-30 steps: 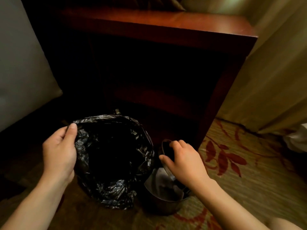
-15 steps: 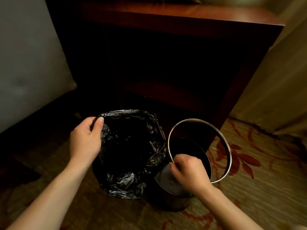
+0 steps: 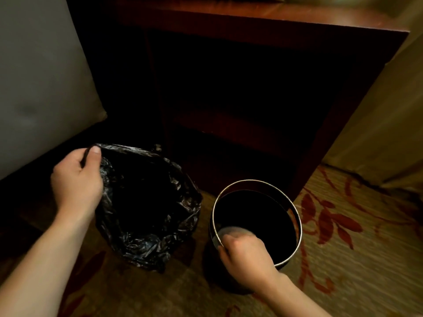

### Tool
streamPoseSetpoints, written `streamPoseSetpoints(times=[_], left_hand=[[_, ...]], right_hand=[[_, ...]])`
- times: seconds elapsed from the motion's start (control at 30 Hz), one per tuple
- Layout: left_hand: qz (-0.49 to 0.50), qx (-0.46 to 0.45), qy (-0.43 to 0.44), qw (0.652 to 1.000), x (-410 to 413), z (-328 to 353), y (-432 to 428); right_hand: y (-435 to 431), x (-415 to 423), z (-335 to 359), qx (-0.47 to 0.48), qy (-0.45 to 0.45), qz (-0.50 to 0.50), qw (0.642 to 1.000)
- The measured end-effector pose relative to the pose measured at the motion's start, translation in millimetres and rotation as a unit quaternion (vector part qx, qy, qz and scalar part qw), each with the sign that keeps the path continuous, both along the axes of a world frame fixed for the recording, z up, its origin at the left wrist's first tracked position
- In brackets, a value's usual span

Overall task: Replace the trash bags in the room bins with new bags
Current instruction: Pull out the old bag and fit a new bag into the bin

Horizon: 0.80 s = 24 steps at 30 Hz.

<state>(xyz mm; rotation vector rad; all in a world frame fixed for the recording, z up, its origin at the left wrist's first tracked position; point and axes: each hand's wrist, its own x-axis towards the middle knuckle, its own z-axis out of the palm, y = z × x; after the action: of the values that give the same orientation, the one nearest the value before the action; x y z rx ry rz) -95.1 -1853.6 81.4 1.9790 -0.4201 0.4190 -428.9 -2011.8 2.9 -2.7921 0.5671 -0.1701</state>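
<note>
A crumpled black trash bag [image 3: 146, 202] hangs open on the left, its mouth facing me. My left hand [image 3: 76, 181] pinches the bag's upper left rim between thumb and fingers. To its right a round dark bin [image 3: 295, 229] with a silver rim stands upright on the carpet, its inside dark with no liner visible. My right hand [image 3: 246, 252] grips the bin's near rim, fingers curled over the edge.
A dark wooden nightstand [image 3: 263, 26] with an open shelf stands right behind the bin and bag. A grey upholstered panel [image 3: 41, 76] fills the left. Beige curtain [image 3: 377, 133] hangs on the right. The floor is patterned beige carpet [image 3: 354, 259] with red leaves.
The bin was tilted toward the bag, and is now set upright on the carpet. My right hand stayed on its rim. My left hand keeps holding the bag open.
</note>
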Motion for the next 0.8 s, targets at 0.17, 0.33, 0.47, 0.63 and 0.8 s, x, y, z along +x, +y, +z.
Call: streamPoseSetpoints(times=[0.17, 0.33, 0.47, 0.63, 0.8], left_hand=[[0.012, -0.071, 0.038, 0.997, 10, 1, 0], [-0.039, -0.058, 0.044, 0.997, -11, 5, -12], [-0.060, -0.045, 0.047, 0.996, -22, 3, -15], [-0.079, -0.046, 0.055, 0.994, -26, 2, -18], [-0.099, -0.028, 0.039, 0.994, -34, 0, -21]], right_hand=[[10, 2, 4, -0.007, -0.010, -0.016, 1.000], [16, -7, 3, -0.026, -0.011, -0.014, 1.000], [17, -7, 3, -0.038, 0.024, -0.045, 0.998], [-12, -12, 6, -0.074, -0.077, -0.121, 0.987], [-63, -8, 0, -0.090, 0.009, -0.197, 0.976]])
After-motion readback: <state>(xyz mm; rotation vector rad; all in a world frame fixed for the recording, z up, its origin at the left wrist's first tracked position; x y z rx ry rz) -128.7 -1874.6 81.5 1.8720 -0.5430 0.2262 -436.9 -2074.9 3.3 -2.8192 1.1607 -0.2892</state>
